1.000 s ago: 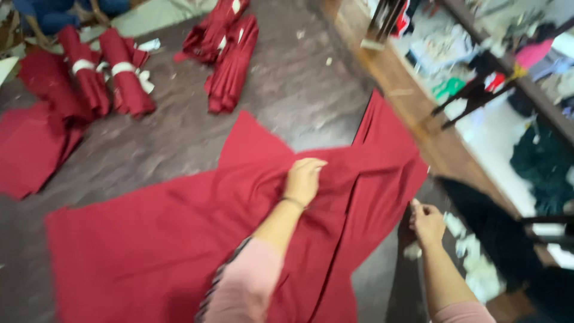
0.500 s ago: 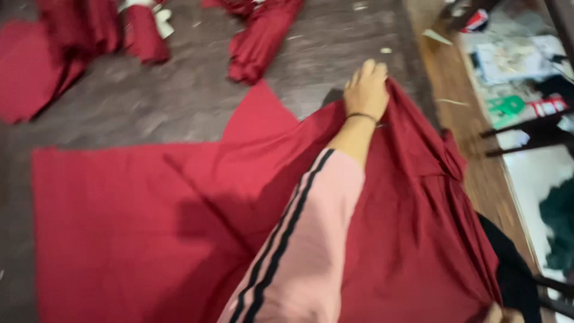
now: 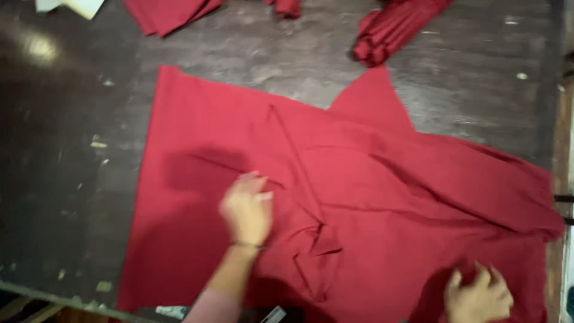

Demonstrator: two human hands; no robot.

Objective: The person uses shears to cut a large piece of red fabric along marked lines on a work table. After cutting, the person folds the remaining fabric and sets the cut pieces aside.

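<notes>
Red cloth point(image 3: 382, 197), a large piece spread nearly flat, covered most of the dark, scuffed table point(image 3: 72, 155), its far edge cut to a point and its right side reaching the table's edge. The left hand point(image 3: 246, 209) lay palm down on the cloth left of centre, fingers loosely spread and pressing the fabric, gripping nothing; a thin dark band circled its wrist above a pink sleeve point(image 3: 206, 306). Just right of that hand a long crease ran down the cloth and ended in a small bunched fold point(image 3: 317, 257). The right hand point(image 3: 478, 296) sat low at the cloth's near right corner, fingers curled into the fabric; blur kept it unclear whether they actually pinched the cloth or only rested on it. Beyond the spread piece, well apart from both hands, a folded stack of red pieces point(image 3: 391, 30) lay at the far side, and another red piece point(image 3: 170, 12) at the far left.
</notes>
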